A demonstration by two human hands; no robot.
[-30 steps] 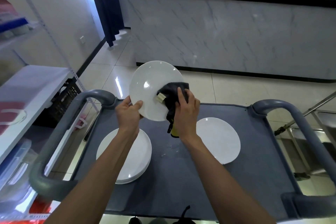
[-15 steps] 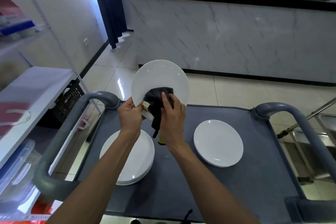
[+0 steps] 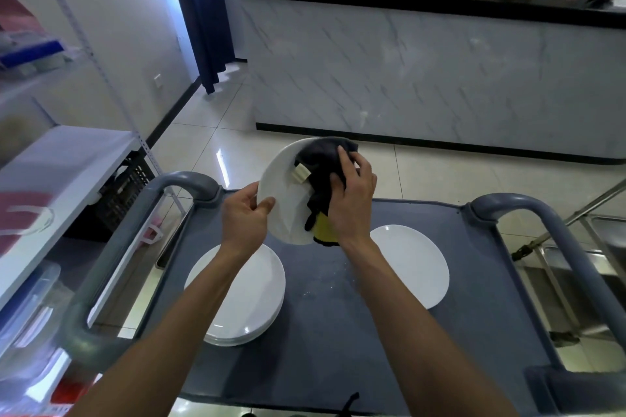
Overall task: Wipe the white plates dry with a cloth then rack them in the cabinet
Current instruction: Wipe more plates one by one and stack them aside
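Meanwhile, the left hand (image 3: 244, 217) pinches a round white plate's (image 3: 283, 200) rim; the right hand (image 3: 352, 195) presses a dark cloth (image 3: 320, 167) against it.

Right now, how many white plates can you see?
At least 3: one held plate being wiped, one single plate on the cart's right, plus a stack at left hiding several more.

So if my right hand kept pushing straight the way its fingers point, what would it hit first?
The right hand already presses the dark cloth against the held plate. Its fingers point up and left across the cloth, so probably the plate's far rim, then open floor.
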